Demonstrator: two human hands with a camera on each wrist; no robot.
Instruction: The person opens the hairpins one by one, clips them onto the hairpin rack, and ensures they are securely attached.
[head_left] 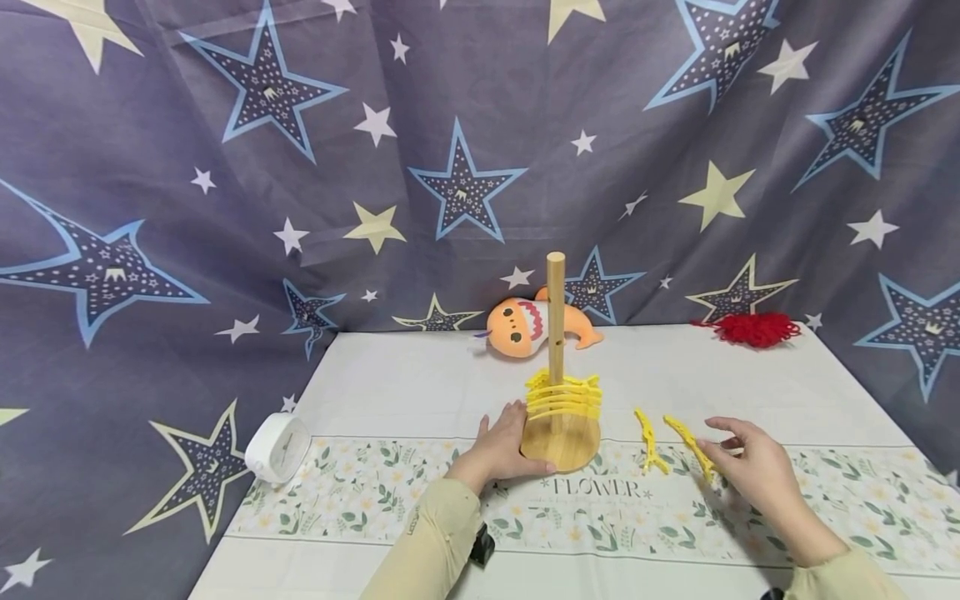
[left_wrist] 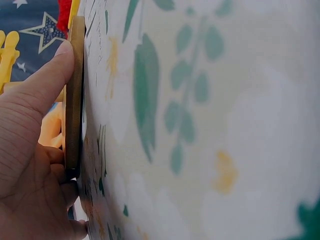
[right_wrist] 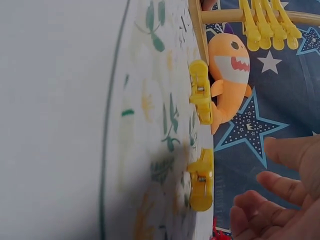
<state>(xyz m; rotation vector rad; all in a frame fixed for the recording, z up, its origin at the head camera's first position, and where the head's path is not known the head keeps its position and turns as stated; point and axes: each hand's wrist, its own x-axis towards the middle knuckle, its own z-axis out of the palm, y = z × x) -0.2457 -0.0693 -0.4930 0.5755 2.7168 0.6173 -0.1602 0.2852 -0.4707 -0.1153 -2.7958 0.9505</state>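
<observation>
A wooden stand (head_left: 556,333) with a round base and upright post is near the middle of the table. Several yellow plastic clips (head_left: 564,397) sit stacked across its lower post. My left hand (head_left: 497,446) grips the base's left and near rim; in the left wrist view the thumb lies along the base edge (left_wrist: 75,100), with the other fingers below. To the right, two more yellow clips lie on the cloth, a left one (head_left: 647,437) and a right one (head_left: 686,442). My right hand (head_left: 761,471) hovers at the right clip, fingers loosely bent and apart from it in the right wrist view (right_wrist: 280,195).
Behind the stand lies an orange shark plush (head_left: 513,327). A red yarn bundle (head_left: 757,330) is at the back right. At the left edge stands a white clock-like device (head_left: 277,448). A floral runner (head_left: 352,483) crosses the table, and a star-patterned curtain (head_left: 487,83) hangs behind.
</observation>
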